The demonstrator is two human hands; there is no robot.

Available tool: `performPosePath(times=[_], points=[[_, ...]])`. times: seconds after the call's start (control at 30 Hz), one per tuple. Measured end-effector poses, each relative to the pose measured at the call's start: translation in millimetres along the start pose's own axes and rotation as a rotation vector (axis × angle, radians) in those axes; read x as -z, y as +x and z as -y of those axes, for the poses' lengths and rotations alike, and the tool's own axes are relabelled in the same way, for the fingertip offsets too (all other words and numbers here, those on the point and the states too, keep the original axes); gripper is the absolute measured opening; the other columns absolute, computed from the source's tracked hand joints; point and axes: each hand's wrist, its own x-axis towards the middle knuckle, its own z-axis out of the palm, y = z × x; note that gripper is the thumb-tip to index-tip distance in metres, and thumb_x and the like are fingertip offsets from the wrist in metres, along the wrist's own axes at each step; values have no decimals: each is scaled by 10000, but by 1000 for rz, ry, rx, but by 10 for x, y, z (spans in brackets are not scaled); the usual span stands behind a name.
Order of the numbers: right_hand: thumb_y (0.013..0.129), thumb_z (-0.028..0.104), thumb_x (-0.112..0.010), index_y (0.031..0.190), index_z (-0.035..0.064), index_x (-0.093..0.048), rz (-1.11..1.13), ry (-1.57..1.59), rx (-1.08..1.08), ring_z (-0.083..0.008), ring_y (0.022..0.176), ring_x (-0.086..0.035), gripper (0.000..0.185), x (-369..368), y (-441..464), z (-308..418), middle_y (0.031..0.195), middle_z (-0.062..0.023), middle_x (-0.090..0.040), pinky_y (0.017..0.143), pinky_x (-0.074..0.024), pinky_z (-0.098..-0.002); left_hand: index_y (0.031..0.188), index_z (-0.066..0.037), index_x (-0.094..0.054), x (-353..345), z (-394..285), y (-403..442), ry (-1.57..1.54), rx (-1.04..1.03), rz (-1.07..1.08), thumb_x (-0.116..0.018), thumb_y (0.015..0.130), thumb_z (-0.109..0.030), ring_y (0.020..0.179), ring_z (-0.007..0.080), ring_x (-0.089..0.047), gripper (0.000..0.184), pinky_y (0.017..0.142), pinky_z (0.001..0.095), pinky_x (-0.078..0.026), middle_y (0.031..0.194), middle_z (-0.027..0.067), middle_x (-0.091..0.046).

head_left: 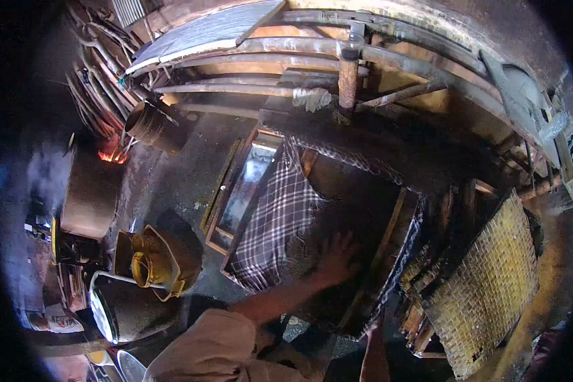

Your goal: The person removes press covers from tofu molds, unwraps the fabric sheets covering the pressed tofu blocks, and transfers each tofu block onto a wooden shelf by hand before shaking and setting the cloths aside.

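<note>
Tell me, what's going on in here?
A person has the left hand spread out over a dark layer, which I can't identify, with a checked cloth beside it. The right hand is at the edge of that layer nearest the person, too shadowed to show its grip. Over to the left sits a yellow pot, with a fire burning beyond; a woven mat is at the right.

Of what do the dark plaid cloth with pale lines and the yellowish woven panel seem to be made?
Dark plaid cloth: probably cotton or a similar fabric, matte, since it drapes in soft folds.
Yellowish woven panel: likely bamboo or other plant strips, perhaps slightly glossy, since flat strips cross over and under.
</note>
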Motion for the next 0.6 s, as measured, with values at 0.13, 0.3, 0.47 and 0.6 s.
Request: performPosePath(times=[0.13, 0.3, 0.47, 0.6], points=[[878, 333, -485, 1159, 20, -500, 4, -1, 1, -248, 901, -564, 421, 106, 34, -69, 1020, -122, -585, 801, -447, -361, 1369, -126, -273, -514, -565, -397, -36, 47, -8, -485, 799, -521, 1330, 382, -67, 725, 1032, 588, -54, 1456, 124, -116], [887, 329, -467, 1156, 17, -502, -5, -19, 61, -246, 892, -564, 414, 214, -19, 70, 1013, -127, -589, 792, -445, -355, 1381, -97, -232, -491, -589, -580, -69, 48, -4, -532, 788, -457, 1341, 352, -20, 755, 1037, 588, -54, 1465, 104, -75], [896, 324, -449, 1154, 14, -504, -17, -39, 270, -244, 883, -564, 407, 182, -436, 773, 1006, -133, -593, 784, -444, -350, 1380, -107, -228, -45, -770, -659, -60, 19, -40, -512, 798, -476, 1334, 381, -19, 745, 1008, 631, -25, 1467, 96, -49], [903, 321, -435, 1152, 11, -505, 2, -68, 556, -242, 876, -564, 403, -118, -1219, 1667, 1000, -138, -596, 777, -442, -346, 1405, -131, -119, 753, -959, -613, -210, 44, -61, -520, 805, -403, 1334, 372, 57, 771, 1009, 633, -8, 1473, 69, 15]])
